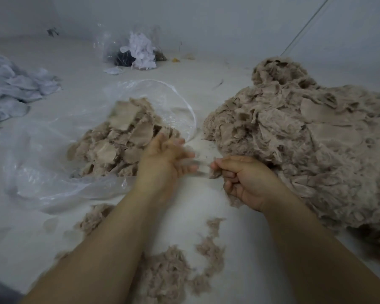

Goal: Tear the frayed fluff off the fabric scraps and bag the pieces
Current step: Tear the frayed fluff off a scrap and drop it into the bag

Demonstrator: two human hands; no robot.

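A big heap of frayed beige fabric scraps (305, 137) fills the right side of the pale floor. A smaller pile of beige pieces (121, 141) lies in the mouth of a clear plastic bag (53, 172) at centre left. My right hand (248, 183) is closed on a small beige scrap (214, 173) just left of the big heap. My left hand (169, 156) is blurred, fingers spread, at the near edge of the bagged pile; thin strands seem to stretch between the two hands. Torn-off fluff (173, 273) lies between my forearms.
A second clear bag (132, 49) with white and dark scraps stands at the back by the wall. Pale grey-white fabric pieces (13, 88) are piled at the far left. A thin cable (305, 25) runs up the wall at back right.
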